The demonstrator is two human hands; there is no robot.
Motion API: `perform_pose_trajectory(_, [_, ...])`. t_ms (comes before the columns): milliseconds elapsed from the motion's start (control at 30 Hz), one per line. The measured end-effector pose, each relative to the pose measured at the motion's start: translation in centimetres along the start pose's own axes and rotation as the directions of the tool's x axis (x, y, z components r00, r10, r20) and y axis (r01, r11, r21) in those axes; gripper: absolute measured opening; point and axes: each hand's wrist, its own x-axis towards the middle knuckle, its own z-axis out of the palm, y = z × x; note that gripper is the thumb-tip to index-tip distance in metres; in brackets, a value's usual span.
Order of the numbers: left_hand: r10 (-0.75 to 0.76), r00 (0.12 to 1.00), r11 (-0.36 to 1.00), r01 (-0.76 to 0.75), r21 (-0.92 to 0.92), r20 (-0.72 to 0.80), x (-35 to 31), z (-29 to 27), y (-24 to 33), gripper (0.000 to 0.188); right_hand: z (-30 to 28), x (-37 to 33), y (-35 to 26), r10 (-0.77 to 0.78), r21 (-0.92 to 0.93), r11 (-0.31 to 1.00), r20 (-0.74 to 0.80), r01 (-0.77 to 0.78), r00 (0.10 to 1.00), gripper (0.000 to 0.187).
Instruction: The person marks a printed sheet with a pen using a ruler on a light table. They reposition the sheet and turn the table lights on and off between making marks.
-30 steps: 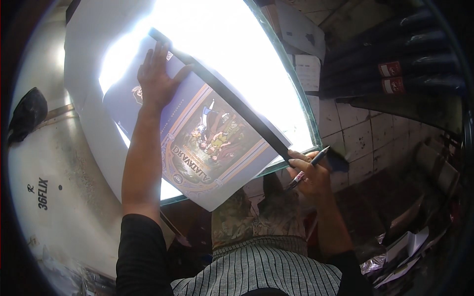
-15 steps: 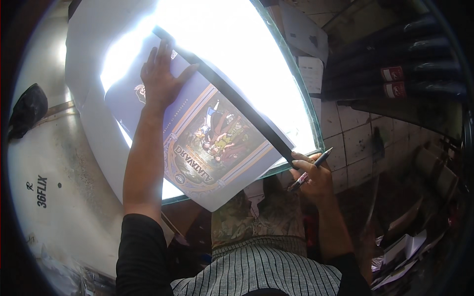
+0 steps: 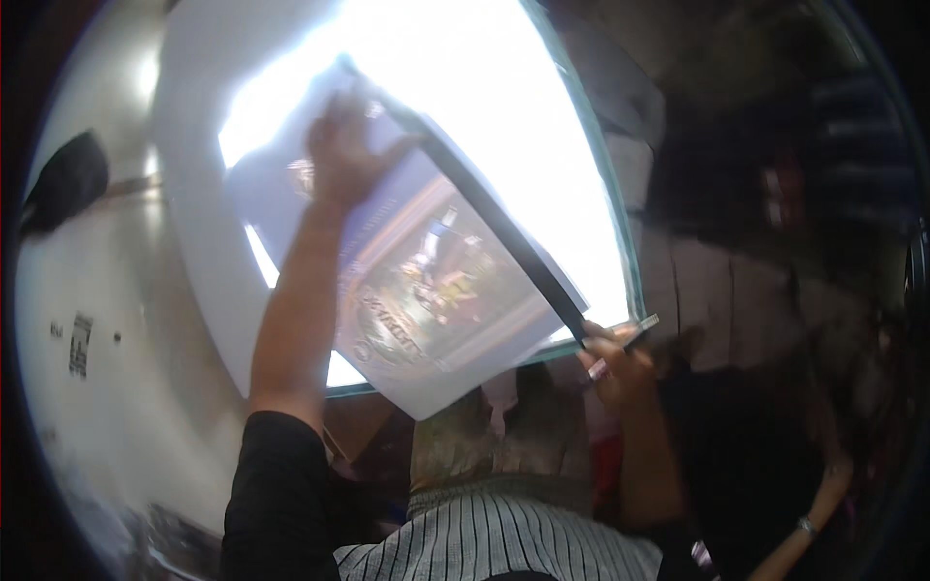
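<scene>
A printed sheet [image 3: 426,281] with a blue part and a framed coloured picture lies on the glowing glass of a light table [image 3: 572,174]. Slantwise across it runs a long dark straightedge [image 3: 504,229], its far end near the top of the sheet. My left hand [image 3: 341,160] lies flat on the blue part, thumb stretched to the straightedge, fingers apart. At the near end, my right hand [image 3: 620,366] grips the straightedge and also has a slim pen [image 3: 639,334] between its fingers. Motion blurs the picture.
To the left is a pale worktop [image 3: 126,320] with a dark object [image 3: 70,179] on it. Another person's forearm [image 3: 819,508] with a wrist band shows at the lower right. Dark rolls [image 3: 823,184] lie at the right, beside a tiled floor [image 3: 697,286].
The whole view has shifted and blurred. Both hands keep about the same places on the sheet and straightedge. Another person's forearm has come into sight at the lower right.
</scene>
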Motion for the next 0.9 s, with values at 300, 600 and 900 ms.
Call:
perform_pose_trajectory(300, [-0.242,0.945,0.969,0.248,0.000,0.218,0.7,-1.9,3.2,0.107,0.0,-1.1,0.8,0.026,-0.008,1.000,0.017,-0.026,1.000,0.032])
perform_pose_trajectory(600, [-0.245,0.942,0.967,0.255,-0.015,0.229,0.8,-1.8,3.5,0.108,-0.4,-0.9,0.6,0.058,-0.019,0.998,0.016,-0.057,0.998,0.030])
perform_pose_trajectory(900, [-0.239,0.942,0.969,0.247,-0.004,0.237,0.7,-1.8,3.4,0.108,-0.3,-0.9,0.4,0.042,-0.033,0.999,0.005,-0.042,0.999,0.029])
